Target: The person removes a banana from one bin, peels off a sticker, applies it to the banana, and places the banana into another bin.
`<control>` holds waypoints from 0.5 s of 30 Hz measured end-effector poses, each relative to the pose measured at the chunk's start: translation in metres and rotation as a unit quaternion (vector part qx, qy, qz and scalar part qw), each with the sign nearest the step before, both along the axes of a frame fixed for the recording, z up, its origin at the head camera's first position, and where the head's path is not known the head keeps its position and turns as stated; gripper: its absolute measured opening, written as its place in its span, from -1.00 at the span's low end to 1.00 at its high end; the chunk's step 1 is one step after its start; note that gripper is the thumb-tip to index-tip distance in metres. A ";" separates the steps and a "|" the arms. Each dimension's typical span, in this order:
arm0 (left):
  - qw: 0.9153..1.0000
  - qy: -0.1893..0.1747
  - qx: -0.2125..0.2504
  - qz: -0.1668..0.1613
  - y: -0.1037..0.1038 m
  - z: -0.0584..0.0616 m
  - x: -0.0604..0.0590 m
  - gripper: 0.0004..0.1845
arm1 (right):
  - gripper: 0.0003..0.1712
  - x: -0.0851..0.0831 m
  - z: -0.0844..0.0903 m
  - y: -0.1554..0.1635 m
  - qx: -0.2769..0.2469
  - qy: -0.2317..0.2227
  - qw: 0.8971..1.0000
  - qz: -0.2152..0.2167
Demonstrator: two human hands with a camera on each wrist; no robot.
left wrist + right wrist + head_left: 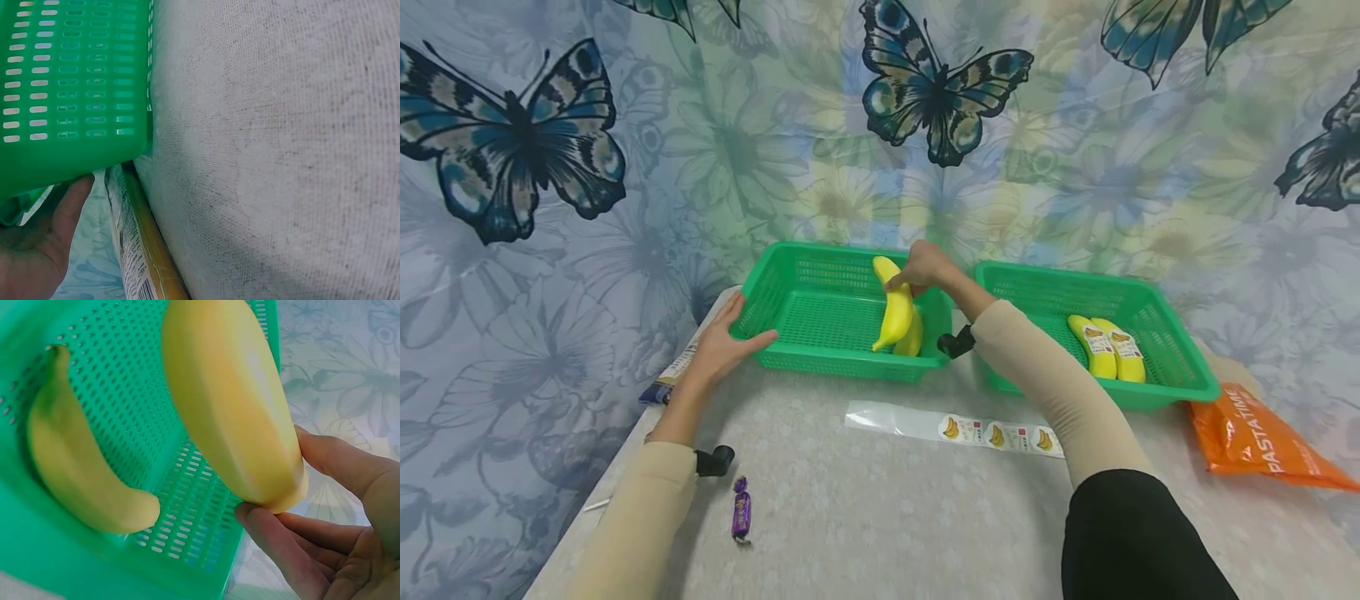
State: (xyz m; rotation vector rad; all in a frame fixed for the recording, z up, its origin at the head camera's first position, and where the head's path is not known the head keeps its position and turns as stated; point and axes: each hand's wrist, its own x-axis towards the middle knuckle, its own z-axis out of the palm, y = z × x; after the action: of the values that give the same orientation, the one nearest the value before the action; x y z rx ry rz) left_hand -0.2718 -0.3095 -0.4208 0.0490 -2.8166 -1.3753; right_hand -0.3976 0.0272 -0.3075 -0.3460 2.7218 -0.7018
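My right hand pinches a yellow banana near one end, thumb on one side and fingertips on the other. The banana hangs tilted over the right part of the left green basket. Below it a second banana lies along the basket's end wall, partly hidden in the head view. At the basket's left end, my left hand rests against the rim with thumb and fingers spread around the corner. In the left wrist view, the thumb touches the rim's underside.
Another green basket on the right holds two labelled bananas. A strip of banana stickers lies in front. A purple-wrapped candy is near the left arm. An orange pasta bag sits far right; a printed package is beside the left basket.
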 end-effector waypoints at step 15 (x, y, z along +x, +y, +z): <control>1.000 0.004 -0.003 -0.009 0.001 0.001 0.001 0.10 | -0.61 0.027 0.016 0.033 -0.049 0.006 0.998 -0.040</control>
State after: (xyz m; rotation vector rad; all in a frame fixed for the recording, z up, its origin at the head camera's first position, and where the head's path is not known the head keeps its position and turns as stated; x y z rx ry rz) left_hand -0.2705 -0.3082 -0.4202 0.0198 -2.8217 -1.3673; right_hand -0.3704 0.0599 -0.2920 -0.2662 2.7308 -0.8587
